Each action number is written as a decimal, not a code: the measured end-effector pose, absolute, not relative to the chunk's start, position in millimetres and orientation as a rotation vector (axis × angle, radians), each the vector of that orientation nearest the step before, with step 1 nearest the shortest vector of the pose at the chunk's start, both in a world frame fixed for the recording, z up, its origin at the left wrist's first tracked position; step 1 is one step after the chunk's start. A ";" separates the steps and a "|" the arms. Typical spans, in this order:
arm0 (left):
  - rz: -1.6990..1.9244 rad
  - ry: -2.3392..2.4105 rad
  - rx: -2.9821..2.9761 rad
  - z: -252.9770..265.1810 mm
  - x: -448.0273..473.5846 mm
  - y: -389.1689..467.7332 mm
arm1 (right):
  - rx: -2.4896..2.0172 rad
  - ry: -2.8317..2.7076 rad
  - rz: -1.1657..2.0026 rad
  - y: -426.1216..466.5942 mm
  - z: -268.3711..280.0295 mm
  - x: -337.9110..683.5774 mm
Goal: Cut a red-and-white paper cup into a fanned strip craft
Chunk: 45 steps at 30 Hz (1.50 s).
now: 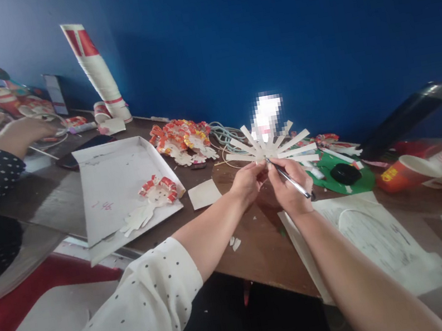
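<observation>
My left hand [250,181] pinches the lower edge of a white paper cutout [281,148], whose long strips fan out like rays. A pen [291,179] with a dark, shiny barrel is gripped in my right hand [292,181]. Its upper end points down toward me, and its tip is close to the cutout's middle. Both hands are above the brown table, side by side. On the white box lid [119,165] to the left lies a paper figure [158,192] with a red and white curled rim.
A pile of red curled paper pieces [182,138] lies behind. A tall stack of paper cups [97,73] leans near the blue wall. At right are a green disc [354,180], a red paper cup [408,172] and drawn-on sheets [386,239]. A co-worker's hands [24,133] are at far left.
</observation>
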<state>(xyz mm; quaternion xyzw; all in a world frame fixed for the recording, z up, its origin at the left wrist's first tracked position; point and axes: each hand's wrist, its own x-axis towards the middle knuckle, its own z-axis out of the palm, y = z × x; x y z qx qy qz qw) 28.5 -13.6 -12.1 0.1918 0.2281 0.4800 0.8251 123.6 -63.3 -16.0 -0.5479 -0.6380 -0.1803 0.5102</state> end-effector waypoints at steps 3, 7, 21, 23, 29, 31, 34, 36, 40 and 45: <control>1.021 0.484 0.406 -12.0 28.2 -13.6 | -1.335 -1.542 -0.439 -63.3 -16.2 123.7; 1.018 0.486 0.396 -11.5 28.2 -13.9 | -1.333 -1.549 -0.436 -63.3 -16.2 123.9; 1.020 0.477 0.366 -9.5 27.4 -15.2 | -1.319 -1.530 -0.450 -62.8 -16.9 123.3; 1.017 0.479 0.365 -8.9 27.1 -15.5 | -1.320 -1.528 -0.453 -62.7 -17.0 123.3; 1.024 0.471 0.376 -12.0 27.5 -14.3 | -1.332 -1.539 -0.454 -62.4 -18.1 124.0; 1.025 0.470 0.389 -13.0 27.7 -13.9 | -1.334 -1.539 -0.451 -62.3 -18.3 124.2; 1.022 0.477 0.396 -12.7 27.8 -13.8 | -1.329 -1.547 -0.439 -62.3 -17.8 124.0; 1.018 0.486 0.387 -11.7 27.9 -14.0 | -1.316 -1.557 -0.427 -62.4 -17.1 123.7; 1.017 0.485 0.372 -11.3 28.2 -13.9 | -1.316 -1.557 -0.410 -62.4 -16.3 123.2; 1.019 0.475 0.380 -13.9 28.6 -12.8 | -1.333 -1.545 -0.410 -61.7 -17.4 123.2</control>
